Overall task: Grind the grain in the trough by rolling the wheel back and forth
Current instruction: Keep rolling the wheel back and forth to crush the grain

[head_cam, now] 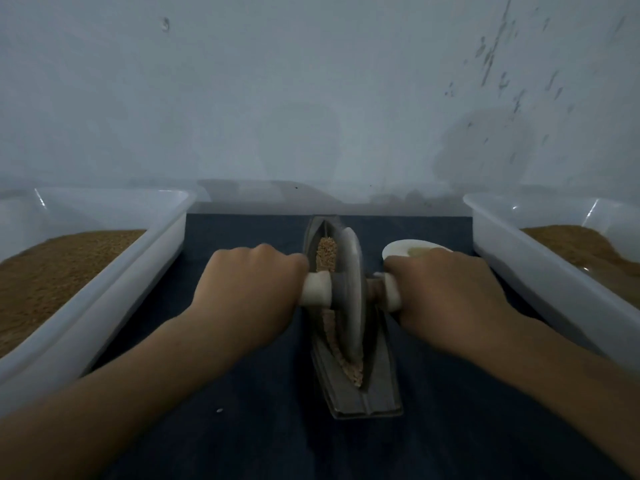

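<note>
1. Plainly, the biggest thing flanking the work is the left tray (104, 271), holding a bed of brown ground material, and the right tray (540, 271) is holding a smaller heap; both are sitting near the forearms, so a wide elbow swing is risking a knock against a rim and a spill.
2. Between them the dark mat (242, 410) is carrying the trough (377, 386), which is lying lengthwise away from the person; uneven pushing is likely to skid or twist it on the mat.
3. Standing on edge in the trough channel, about midway along, the wheel (349, 292) is looking slightly tilted; pressing harder on one side is risking it climbing the trough wall and jumping out.
4. Closing fully around the pale left handle, the left hand (249, 292) is gripping with fingers curled tight; the right hand (446, 299) is wrapping the right handle likewise. A slipping palm is liable to bring knuckles against the wheel face.
5. Just behind the right hand, a white bowl (408, 249) is sitting near enough to be clipped on a forward stroke.
6. Lying along the channel ahead of and behind the wheel, the grain (327, 252) is piling toward the ends; overlong strokes are apt to push it over the tips.
</note>
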